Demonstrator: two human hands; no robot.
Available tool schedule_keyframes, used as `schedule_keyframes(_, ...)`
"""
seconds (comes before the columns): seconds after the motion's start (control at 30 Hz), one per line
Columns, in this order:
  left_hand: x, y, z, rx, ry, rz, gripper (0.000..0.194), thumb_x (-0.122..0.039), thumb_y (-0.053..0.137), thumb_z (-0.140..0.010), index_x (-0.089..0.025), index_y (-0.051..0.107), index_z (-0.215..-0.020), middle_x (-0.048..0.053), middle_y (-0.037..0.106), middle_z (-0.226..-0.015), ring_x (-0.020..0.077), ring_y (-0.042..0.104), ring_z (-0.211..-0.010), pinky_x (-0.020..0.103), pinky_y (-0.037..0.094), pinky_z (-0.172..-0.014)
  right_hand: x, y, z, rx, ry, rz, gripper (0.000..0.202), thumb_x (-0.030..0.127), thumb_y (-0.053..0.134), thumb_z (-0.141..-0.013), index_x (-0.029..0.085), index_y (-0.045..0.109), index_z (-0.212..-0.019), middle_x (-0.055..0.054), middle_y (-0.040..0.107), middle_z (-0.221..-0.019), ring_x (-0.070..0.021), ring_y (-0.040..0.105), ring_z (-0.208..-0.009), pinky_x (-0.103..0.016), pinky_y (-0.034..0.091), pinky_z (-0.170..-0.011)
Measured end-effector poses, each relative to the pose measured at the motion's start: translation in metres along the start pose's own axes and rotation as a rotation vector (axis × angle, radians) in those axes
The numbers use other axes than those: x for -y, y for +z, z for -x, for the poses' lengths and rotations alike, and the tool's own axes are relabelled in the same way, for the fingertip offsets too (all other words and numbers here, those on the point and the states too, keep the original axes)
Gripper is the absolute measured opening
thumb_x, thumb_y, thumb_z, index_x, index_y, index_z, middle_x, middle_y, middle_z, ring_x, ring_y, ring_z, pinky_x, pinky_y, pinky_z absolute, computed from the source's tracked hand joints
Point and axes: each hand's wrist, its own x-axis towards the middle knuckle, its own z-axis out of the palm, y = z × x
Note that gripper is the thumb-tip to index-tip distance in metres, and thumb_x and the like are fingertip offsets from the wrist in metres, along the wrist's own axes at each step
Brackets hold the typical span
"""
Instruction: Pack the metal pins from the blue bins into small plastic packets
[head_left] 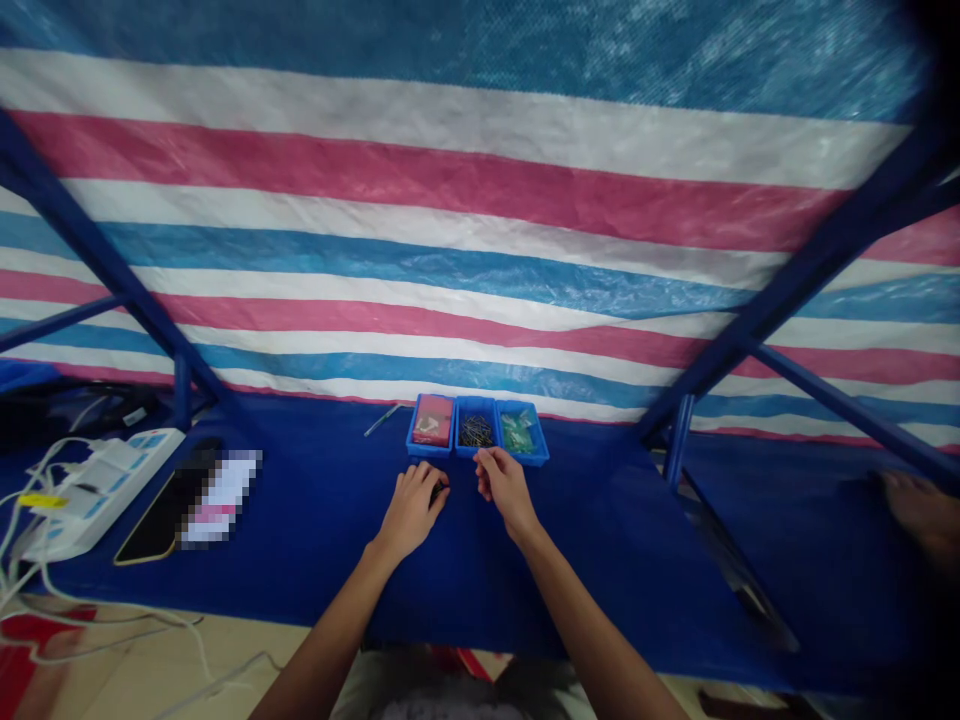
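My left hand (414,508) rests low over the blue table, fingers curled. A small dark object (437,490) shows between its thumb and fingers; its kind is unclear. Just in front of the middle blue bin (486,406), my right hand (507,488) is closed in a pinch, and what the fingertips hold, if anything, is too small to make out. Thin dark metal pieces (475,431), like screws or nails, lie in that bin. The left bin (412,440) contains a red block or card (435,408) with small pale pieces. Green and clear bits (517,432) fill the right bin (541,448).
Left on the table (315,540) are a white power strip (112,490) with cables, a phone (161,515) and a blurred-out sheet (223,495). A thin stick (382,420) lies beside the bins. Blue frame bars (772,290) flank the space. Another person's hand (926,515) appears far right.
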Motion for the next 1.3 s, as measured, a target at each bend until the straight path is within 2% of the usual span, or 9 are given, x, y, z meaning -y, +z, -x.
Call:
schedule_keyframes(0.13, -0.001, 0.000, 0.002, -0.006, -0.015, 0.025, 0.007, -0.026, 0.058, -0.105, -0.025, 0.064, -0.107, 0.003, 0.065, -0.110, 0.0243, 0.059, -0.102, 0.039, 0.041, -0.088, 0.001, -0.006, -0.005, 0.062, -0.115, -0.006, 0.045, 0.061, 0.065, -0.092, 0.024, 0.067, -0.119, -0.003, 0.068, -0.090, -0.0135, 0.060, -0.055, -0.021, 0.038, -0.039)
schedule_keyframes(0.23, 0.000, 0.001, 0.002, -0.002, -0.004, 0.053, 0.008, -0.027, 0.060, -0.105, -0.026, 0.065, -0.112, 0.003, 0.067, -0.111, 0.0244, 0.060, -0.103, 0.039, 0.041, -0.089, -0.013, -0.012, -0.003, 0.084, -0.178, 0.140, 0.038, 0.058, 0.063, -0.095, 0.023, 0.072, -0.106, -0.002, 0.067, -0.084, -0.0146, 0.058, -0.056, -0.024, 0.041, -0.043)
schedule_keyframes(0.33, 0.003, 0.001, 0.002, 0.009, -0.008, 0.102, 0.015, -0.026, 0.063, -0.103, -0.028, 0.064, -0.118, 0.002, 0.069, -0.111, 0.0244, 0.062, -0.103, 0.039, 0.040, -0.090, -0.027, -0.014, 0.002, 0.140, -0.304, 0.406, 0.024, 0.047, 0.065, -0.098, 0.025, 0.073, -0.099, -0.003, 0.069, -0.087, -0.0205, 0.064, -0.073, -0.033, 0.053, -0.066)
schedule_keyframes(0.47, 0.007, 0.001, 0.002, 0.028, -0.029, 0.198, 0.018, -0.027, 0.064, -0.102, -0.029, 0.063, -0.120, 0.002, 0.072, -0.111, 0.0233, 0.064, -0.098, 0.038, 0.042, -0.088, -0.033, -0.010, 0.009, 0.257, -0.452, 0.759, 0.011, 0.030, 0.064, -0.100, 0.028, 0.073, -0.104, -0.005, 0.069, -0.097, -0.0255, 0.064, -0.092, -0.039, 0.051, -0.084)
schedule_keyframes(0.6, 0.012, 0.005, 0.002, 0.031, -0.048, 0.265, 0.025, -0.024, 0.065, -0.100, -0.031, 0.062, -0.125, 0.002, 0.073, -0.113, 0.0218, 0.066, -0.095, 0.039, 0.045, -0.090, -0.031, -0.006, 0.013, 0.297, -0.497, 0.931, 0.010, 0.023, 0.060, -0.102, 0.026, 0.069, -0.099, -0.004, 0.068, -0.100, -0.0255, 0.061, -0.095, -0.039, 0.046, -0.087)
schedule_keyframes(0.77, 0.017, 0.012, 0.002, 0.005, -0.069, 0.276, 0.031, -0.022, 0.067, -0.096, -0.030, 0.061, -0.126, 0.002, 0.073, -0.112, 0.0218, 0.067, -0.094, 0.040, 0.050, -0.091, -0.030, -0.007, 0.016, 0.266, -0.510, 0.982, 0.013, 0.022, 0.053, -0.105, 0.025, 0.063, -0.099, -0.005, 0.065, -0.100, -0.0254, 0.060, -0.094, -0.038, 0.044, -0.084)
schedule_keyframes(0.93, 0.016, 0.011, 0.001, -0.023, -0.051, 0.403, 0.030, -0.019, 0.062, -0.098, -0.029, 0.059, -0.127, 0.002, 0.073, -0.116, 0.0202, 0.069, -0.101, 0.037, 0.055, -0.093, -0.030, -0.006, 0.018, 0.277, -0.515, 0.986, 0.009, 0.025, 0.059, -0.103, 0.027, 0.063, -0.112, -0.005, 0.065, -0.106, -0.0265, 0.059, -0.098, -0.038, 0.044, -0.086)
schedule_keyframes(1.13, 0.013, 0.011, -0.001, -0.041, -0.046, 0.563, 0.025, -0.017, 0.058, -0.098, -0.026, 0.059, -0.122, 0.005, 0.068, -0.117, 0.0201, 0.071, -0.103, 0.039, 0.059, -0.094, -0.034, -0.006, 0.017, 0.273, -0.521, 1.029, 0.005, 0.025, 0.059, -0.104, 0.026, 0.064, -0.104, -0.005, 0.065, -0.107, -0.0259, 0.059, -0.098, -0.038, 0.044, -0.085)
schedule_keyframes(1.3, 0.013, 0.010, -0.002, -0.068, -0.019, 0.491, 0.020, -0.019, 0.059, -0.099, -0.026, 0.062, -0.118, 0.005, 0.067, -0.117, 0.0212, 0.068, -0.105, 0.040, 0.057, -0.096, -0.035, -0.008, 0.015, 0.244, -0.492, 0.896, 0.011, 0.026, 0.052, -0.106, 0.025, 0.062, -0.101, -0.005, 0.065, -0.102, -0.0248, 0.061, -0.095, -0.037, 0.044, -0.085)
